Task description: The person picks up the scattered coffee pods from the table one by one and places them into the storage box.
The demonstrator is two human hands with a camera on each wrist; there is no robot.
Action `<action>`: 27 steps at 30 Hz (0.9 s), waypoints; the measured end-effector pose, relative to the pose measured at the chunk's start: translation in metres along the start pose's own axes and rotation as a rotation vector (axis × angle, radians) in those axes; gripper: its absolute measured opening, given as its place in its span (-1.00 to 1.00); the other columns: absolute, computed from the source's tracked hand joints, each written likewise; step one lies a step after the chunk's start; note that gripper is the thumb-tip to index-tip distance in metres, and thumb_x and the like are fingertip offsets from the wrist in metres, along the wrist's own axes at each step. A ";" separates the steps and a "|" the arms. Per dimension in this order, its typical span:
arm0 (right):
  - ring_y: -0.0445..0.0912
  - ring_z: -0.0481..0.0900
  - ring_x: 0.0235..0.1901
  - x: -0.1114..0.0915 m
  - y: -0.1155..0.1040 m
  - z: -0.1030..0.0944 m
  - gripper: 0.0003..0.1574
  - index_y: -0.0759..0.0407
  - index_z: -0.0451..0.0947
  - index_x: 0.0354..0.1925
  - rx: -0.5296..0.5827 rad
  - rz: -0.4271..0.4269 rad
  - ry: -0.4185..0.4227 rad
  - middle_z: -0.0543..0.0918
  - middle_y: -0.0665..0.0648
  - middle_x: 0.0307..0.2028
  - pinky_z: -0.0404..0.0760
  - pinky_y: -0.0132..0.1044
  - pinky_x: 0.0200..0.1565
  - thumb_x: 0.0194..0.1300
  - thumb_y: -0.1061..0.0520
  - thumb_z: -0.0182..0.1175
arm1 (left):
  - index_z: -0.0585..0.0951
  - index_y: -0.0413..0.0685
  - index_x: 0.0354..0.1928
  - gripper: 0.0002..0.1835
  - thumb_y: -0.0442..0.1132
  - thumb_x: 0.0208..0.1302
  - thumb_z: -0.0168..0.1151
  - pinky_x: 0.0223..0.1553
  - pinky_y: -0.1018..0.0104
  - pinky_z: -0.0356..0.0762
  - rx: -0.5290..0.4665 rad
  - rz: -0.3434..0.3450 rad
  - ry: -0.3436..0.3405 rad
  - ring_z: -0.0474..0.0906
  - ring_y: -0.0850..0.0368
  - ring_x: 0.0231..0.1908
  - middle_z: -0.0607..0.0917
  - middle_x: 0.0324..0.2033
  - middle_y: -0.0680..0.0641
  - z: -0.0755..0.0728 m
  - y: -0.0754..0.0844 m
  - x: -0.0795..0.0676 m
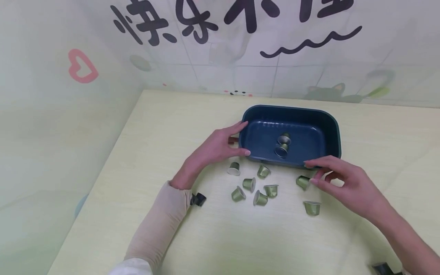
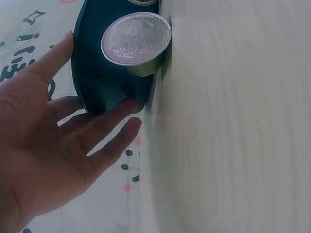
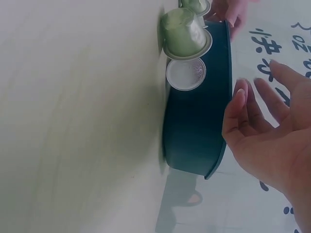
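A rectangular dish (image 1: 259,141) of dark teal, smooth and faintly glossy, its corners rounded, is being touched at its left end by the left hand (image 1: 216,146), whose thumb and fingers are being spread about the rim. Near the front right corner, the right hand (image 1: 343,179) is being held loosely bent, thumb apart from forefinger, beside one capsule. Tapered coffee capsules (image 1: 260,198), metallic green with flanged silvery lids, are being displayed: two inside the dish, eight scattered before it on the pale, faintly grained tabletop (image 1: 240,240).
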State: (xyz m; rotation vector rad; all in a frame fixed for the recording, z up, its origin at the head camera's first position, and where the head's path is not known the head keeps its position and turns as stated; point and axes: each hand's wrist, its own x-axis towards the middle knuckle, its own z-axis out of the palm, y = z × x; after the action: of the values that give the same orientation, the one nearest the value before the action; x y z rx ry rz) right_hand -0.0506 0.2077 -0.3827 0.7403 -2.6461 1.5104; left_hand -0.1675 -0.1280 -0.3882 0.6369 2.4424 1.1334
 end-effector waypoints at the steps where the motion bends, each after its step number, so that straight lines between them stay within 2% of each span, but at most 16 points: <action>1: -0.26 0.58 -0.30 -0.001 0.000 0.000 -0.40 0.23 0.61 0.10 0.000 0.010 -0.005 0.63 -0.07 -0.06 0.57 -0.55 -0.22 0.09 0.54 0.34 | 0.14 0.11 0.55 -0.03 -0.05 0.18 0.47 0.14 0.28 0.53 0.007 0.001 0.001 0.54 0.02 0.21 0.14 0.52 0.01 0.000 0.000 0.000; 11: -0.24 0.59 -0.32 -0.007 0.003 0.003 -0.44 0.19 0.62 0.11 -0.011 0.054 -0.040 0.65 0.03 -0.08 0.58 -0.52 -0.24 0.14 0.48 0.35 | 0.15 0.11 0.55 -0.04 -0.03 0.18 0.47 0.15 0.27 0.52 0.037 0.012 0.002 0.56 0.03 0.19 0.17 0.51 0.00 0.000 -0.002 0.001; 21: -0.24 0.62 -0.34 -0.011 0.009 0.004 -0.49 0.14 0.66 0.10 -0.017 0.100 -0.067 0.72 0.04 -0.14 0.59 -0.51 -0.26 0.18 0.43 0.35 | 0.16 0.14 0.55 -0.04 -0.01 0.18 0.47 0.14 0.26 0.53 0.040 0.003 0.007 0.57 0.04 0.17 0.18 0.50 0.02 0.000 -0.003 0.002; 27: -0.23 0.63 -0.35 -0.013 0.012 0.006 -0.50 0.11 0.66 0.10 -0.008 0.134 -0.087 0.72 -0.03 -0.27 0.58 -0.50 -0.29 0.20 0.40 0.35 | 0.16 0.17 0.55 -0.04 0.00 0.17 0.47 0.14 0.28 0.53 0.032 0.003 0.008 0.58 0.07 0.16 0.18 0.50 0.05 0.000 -0.002 0.001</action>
State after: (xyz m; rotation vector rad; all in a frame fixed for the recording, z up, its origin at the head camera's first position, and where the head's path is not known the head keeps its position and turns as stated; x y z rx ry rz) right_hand -0.0427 0.2125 -0.3988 0.6553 -2.8167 1.5302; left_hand -0.1693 -0.1288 -0.3898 0.6469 2.4718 1.1012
